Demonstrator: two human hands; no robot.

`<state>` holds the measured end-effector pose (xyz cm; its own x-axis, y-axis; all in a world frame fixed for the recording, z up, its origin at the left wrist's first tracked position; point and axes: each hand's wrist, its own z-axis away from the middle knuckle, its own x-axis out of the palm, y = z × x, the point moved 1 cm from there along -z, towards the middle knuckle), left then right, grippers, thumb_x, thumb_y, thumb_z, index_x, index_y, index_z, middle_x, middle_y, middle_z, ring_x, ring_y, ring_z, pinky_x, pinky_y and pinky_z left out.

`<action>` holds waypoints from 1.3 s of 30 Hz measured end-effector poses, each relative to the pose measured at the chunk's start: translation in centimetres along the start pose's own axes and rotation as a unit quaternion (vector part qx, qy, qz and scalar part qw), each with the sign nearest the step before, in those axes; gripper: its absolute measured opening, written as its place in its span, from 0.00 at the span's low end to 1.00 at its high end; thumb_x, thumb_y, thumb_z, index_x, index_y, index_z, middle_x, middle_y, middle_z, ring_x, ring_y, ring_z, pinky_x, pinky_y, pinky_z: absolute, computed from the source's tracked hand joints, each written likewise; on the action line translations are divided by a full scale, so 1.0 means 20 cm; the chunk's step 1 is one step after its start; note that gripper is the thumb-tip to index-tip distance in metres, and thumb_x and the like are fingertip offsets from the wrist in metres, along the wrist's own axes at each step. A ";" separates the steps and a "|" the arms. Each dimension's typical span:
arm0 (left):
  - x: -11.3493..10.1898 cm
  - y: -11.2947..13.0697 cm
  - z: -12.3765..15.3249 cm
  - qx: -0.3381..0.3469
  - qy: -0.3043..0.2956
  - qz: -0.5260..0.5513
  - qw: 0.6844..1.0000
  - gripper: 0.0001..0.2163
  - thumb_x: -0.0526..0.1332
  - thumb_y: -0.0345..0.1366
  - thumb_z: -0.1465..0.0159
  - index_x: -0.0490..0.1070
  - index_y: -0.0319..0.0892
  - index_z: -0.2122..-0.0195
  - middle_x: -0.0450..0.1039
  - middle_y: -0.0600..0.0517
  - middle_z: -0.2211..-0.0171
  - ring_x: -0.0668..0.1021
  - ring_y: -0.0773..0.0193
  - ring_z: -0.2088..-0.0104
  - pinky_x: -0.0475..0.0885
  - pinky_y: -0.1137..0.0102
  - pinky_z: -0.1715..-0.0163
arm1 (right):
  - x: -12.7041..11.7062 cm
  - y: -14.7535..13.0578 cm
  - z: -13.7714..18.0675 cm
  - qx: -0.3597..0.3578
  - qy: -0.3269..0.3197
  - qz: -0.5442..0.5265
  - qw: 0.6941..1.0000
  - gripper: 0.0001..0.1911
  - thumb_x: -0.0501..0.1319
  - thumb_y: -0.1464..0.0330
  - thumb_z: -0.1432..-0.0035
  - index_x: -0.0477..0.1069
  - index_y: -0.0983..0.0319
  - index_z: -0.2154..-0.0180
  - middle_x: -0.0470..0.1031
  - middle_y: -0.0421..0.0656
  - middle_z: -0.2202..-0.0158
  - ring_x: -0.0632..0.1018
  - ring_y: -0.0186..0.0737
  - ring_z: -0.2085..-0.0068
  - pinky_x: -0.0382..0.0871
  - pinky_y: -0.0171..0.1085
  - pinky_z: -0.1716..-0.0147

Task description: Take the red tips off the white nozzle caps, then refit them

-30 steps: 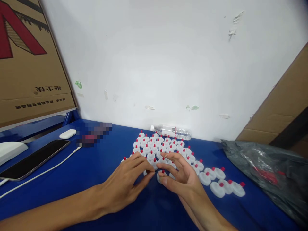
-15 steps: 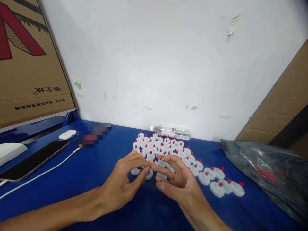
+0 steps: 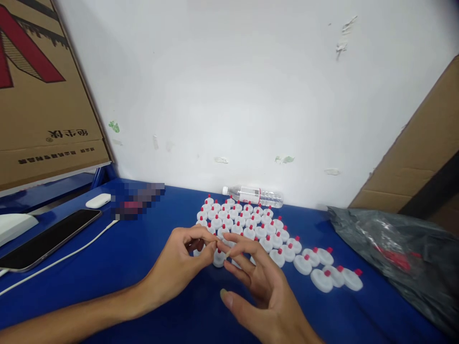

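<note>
My left hand (image 3: 190,253) is closed in a pinch, its thumb and index finger meeting at a fingertip of my right hand. Whatever may lie in that pinch is too small or hidden to name. My right hand (image 3: 260,282) is open, thumb well apart and fingers loosely spread. Just beyond both hands stand several small white round plastic containers with red caps (image 3: 250,231), grouped close together on the blue table (image 3: 136,253). My fingers hide some of the nearest ones. A looser few of these red-capped containers (image 3: 322,280) trail off to the right.
A clear plastic bottle (image 3: 253,196) lies against the white wall. At left are a phone (image 3: 53,239), a white cable (image 3: 81,251), a white case (image 3: 98,200) and a cardboard box (image 3: 46,110). A dark plastic bag (image 3: 387,258) with red pieces inside lies at right.
My right hand has shifted slightly left and its thumb has dropped away from the fingers. The left hand keeps its pinch, a little further left. The containers stay in place.
</note>
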<state>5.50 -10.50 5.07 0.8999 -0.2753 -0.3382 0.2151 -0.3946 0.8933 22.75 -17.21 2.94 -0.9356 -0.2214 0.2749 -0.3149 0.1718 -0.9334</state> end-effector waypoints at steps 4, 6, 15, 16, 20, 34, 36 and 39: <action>0.00 0.00 0.00 0.005 0.005 -0.013 1.000 0.12 0.62 0.42 0.36 0.80 0.41 0.71 0.76 0.53 0.75 0.72 0.66 0.74 0.67 0.73 0.73 | 0.01 -0.01 0.00 0.003 0.021 -0.010 1.000 0.19 0.75 0.61 0.49 0.74 0.53 0.56 0.68 0.45 0.36 0.73 0.52 0.37 0.63 0.50 0.36; 0.00 -0.01 0.00 -0.004 0.012 -0.026 1.000 0.12 0.62 0.42 0.36 0.79 0.41 0.71 0.75 0.53 0.76 0.72 0.66 0.75 0.66 0.73 0.74 | 0.01 -0.01 -0.01 0.004 0.039 -0.008 0.999 0.18 0.75 0.61 0.49 0.74 0.53 0.57 0.69 0.44 0.37 0.73 0.52 0.37 0.64 0.49 0.37; -0.04 0.00 0.02 0.064 -0.033 -0.102 0.992 0.16 0.46 0.43 0.23 0.66 0.43 0.64 0.69 0.55 0.69 0.71 0.66 0.70 0.68 0.72 0.68 | -0.07 0.01 -0.06 -0.006 0.084 -0.030 0.996 0.20 0.77 0.62 0.50 0.73 0.54 0.57 0.73 0.45 0.43 0.75 0.53 0.39 0.73 0.45 0.45; -0.03 0.01 0.03 0.082 -0.061 -0.122 0.987 0.16 0.43 0.41 0.22 0.64 0.44 0.64 0.69 0.56 0.70 0.70 0.66 0.70 0.68 0.71 0.67 | -0.08 0.01 -0.06 -0.004 0.086 -0.035 0.996 0.21 0.77 0.63 0.51 0.73 0.53 0.57 0.73 0.45 0.43 0.75 0.53 0.39 0.74 0.45 0.45; -0.03 0.01 0.07 0.172 -0.095 -0.226 0.954 0.14 0.43 0.34 0.23 0.60 0.45 0.66 0.65 0.57 0.71 0.66 0.66 0.73 0.64 0.70 0.69 | -0.10 0.02 -0.07 -0.004 0.100 -0.048 0.994 0.23 0.78 0.63 0.53 0.73 0.53 0.57 0.73 0.44 0.44 0.76 0.52 0.42 0.78 0.44 0.51; 0.03 -0.02 0.06 0.216 -0.087 -0.148 0.961 0.11 0.57 0.29 0.26 0.75 0.47 0.48 0.79 0.52 0.59 0.79 0.66 0.63 0.74 0.73 0.62 | -0.06 -0.03 -0.06 0.025 0.112 -0.048 0.992 0.22 0.78 0.65 0.54 0.73 0.54 0.58 0.72 0.43 0.43 0.77 0.44 0.47 0.78 0.37 0.56; 0.03 -0.02 0.06 0.215 -0.097 -0.125 0.964 0.12 0.58 0.27 0.27 0.76 0.48 0.50 0.79 0.52 0.58 0.80 0.67 0.61 0.74 0.74 0.60 | -0.06 -0.02 -0.06 0.022 0.112 -0.042 0.993 0.22 0.78 0.64 0.54 0.73 0.54 0.58 0.71 0.44 0.42 0.77 0.45 0.47 0.79 0.38 0.57; 0.04 -0.01 0.07 0.204 -0.103 -0.113 0.967 0.13 0.58 0.25 0.28 0.77 0.49 0.51 0.80 0.54 0.59 0.81 0.68 0.61 0.74 0.76 0.59 | -0.05 -0.02 -0.05 0.022 0.109 -0.035 0.993 0.22 0.78 0.63 0.54 0.73 0.55 0.58 0.71 0.45 0.42 0.78 0.45 0.48 0.79 0.37 0.57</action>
<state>5.61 -11.87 4.29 0.7437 -0.2944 -0.6001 0.1912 -0.7666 0.6130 23.70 -16.00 3.21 -0.9258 -0.0180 0.3775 -0.3768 0.1210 -0.9184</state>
